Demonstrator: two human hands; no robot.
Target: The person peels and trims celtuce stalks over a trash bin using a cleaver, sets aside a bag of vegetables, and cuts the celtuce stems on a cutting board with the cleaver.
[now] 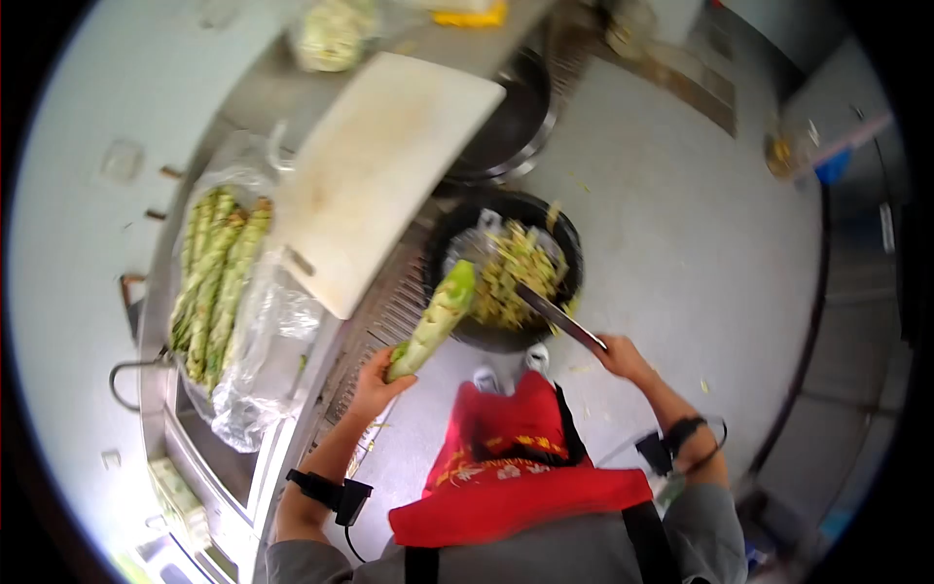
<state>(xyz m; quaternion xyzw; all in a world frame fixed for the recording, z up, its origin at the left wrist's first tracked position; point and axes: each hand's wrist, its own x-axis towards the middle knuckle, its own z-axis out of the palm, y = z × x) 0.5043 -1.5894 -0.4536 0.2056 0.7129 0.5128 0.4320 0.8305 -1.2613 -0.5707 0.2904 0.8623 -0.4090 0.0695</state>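
My left hand [371, 386] is wrapped round the lower end of a celtuce stem [433, 326], which points up and to the right. Its far tip is bare and bright green, while the rest shows pale skin with leaf scars. In my right hand [626, 356] is a knife [559, 316], seen nearly edge-on, its blade pointing toward the stem but apart from it. Below both lies a black bin [574, 229], lined with clear plastic and partly filled with yellow-green peelings [522, 263].
Several more celtuce stems [229, 253] lie in a plastic bag on the steel counter to the left. Beside them is a white cutting board [389, 146], overhanging the counter edge. A dark round tub [511, 117] stands behind the bin. Scraps dot the floor [671, 224].
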